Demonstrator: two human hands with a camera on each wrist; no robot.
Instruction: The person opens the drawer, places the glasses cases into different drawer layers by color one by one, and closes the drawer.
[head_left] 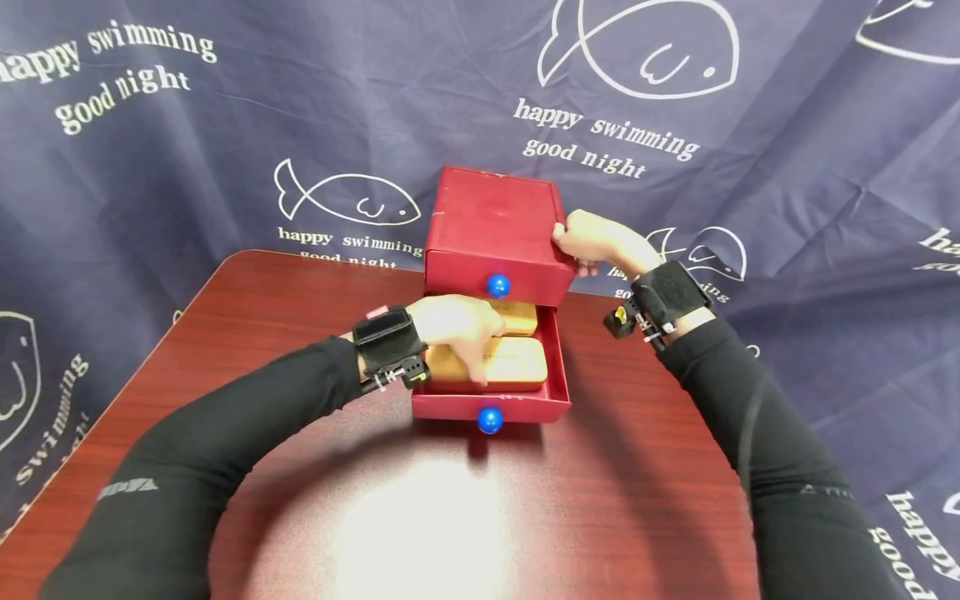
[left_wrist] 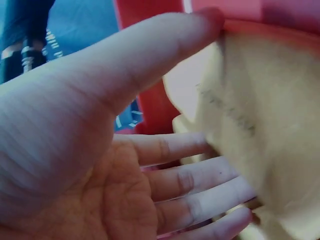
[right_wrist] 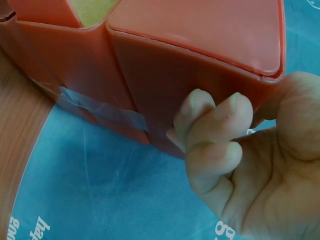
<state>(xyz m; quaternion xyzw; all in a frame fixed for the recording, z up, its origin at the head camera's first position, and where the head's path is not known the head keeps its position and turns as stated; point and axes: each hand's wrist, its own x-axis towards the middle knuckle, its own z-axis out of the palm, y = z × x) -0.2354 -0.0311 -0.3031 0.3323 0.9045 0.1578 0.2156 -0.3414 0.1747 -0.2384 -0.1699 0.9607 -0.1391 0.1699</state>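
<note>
A red two-drawer box point(head_left: 491, 208) with blue ball knobs stands toward the table's far side. Its lower drawer point(head_left: 553, 350) is pulled out, its upper one closed. Two yellow oblong cases lie inside, a front case point(head_left: 517, 367) and a rear case point(head_left: 517, 317). My left hand point(head_left: 457, 329) reaches over the drawer's left part and grips the front case, thumb along its near side, fingers point(left_wrist: 200, 182) behind it. My right hand point(head_left: 588, 237) holds the box's right side near the top, fingers point(right_wrist: 220, 125) bent against the red wall.
The brown table point(head_left: 600, 500) carries the box and has a bright glare patch in front of it. A dark blue printed curtain point(head_left: 360, 108) hangs behind the table. Clear tape point(right_wrist: 100, 107) runs along the box's right side.
</note>
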